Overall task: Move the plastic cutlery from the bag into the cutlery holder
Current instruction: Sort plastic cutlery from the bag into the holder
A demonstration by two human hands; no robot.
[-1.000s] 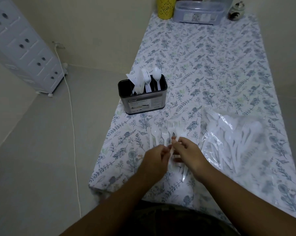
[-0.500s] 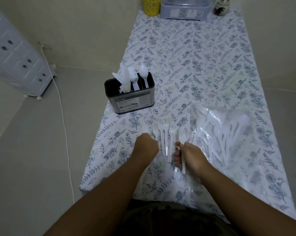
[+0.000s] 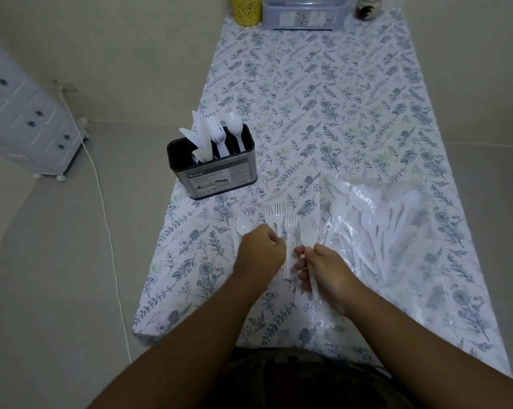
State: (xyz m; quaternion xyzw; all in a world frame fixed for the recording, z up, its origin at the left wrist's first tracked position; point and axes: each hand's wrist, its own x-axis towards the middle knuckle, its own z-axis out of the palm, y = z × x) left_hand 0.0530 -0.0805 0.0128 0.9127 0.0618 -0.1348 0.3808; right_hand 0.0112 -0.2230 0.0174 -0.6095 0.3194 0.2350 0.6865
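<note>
Drawn apart since a second ago, when joined over the fork handles: left hand (image 3: pixel 261 249) now off to the left, right hand (image 3: pixel 323 270) pulled back toward the near edge. Little change from half a second ago.

Right hand: curled round the handle of one white fork (image 3: pixel 308 235), tines pointing far, handle end poking out on the near side of the fist. Left hand: clenched knuckles-up beside a spoon (image 3: pixel 242 228) whose bowl peeks out just beyond it; cannot tell whether gripping the spoon's handle or merely resting over it.

Between the two hands, loose forks (image 3: pixel 289 228) flat on the surface (image 3: pixel 323 98), all with long axes running near to far, tines at the far end. To the right, touching that row, the clear bag (image 3: pixel 376 225) with many more pieces inside, lying flat.

Cutlery holder (image 3: pixel 211 169) far and to the left of both hands, upright, already carrying knives, forks and a spoon in separate compartments. Nearer to the left hand than the right, with bare patterned cloth between. Judged next: carrying the gripped fork up and leftward, across the left hand's side, then tipping it handle-down into the fork compartment. Likely awkward as a cross-body reach unless passed to the left hand first.
</note>
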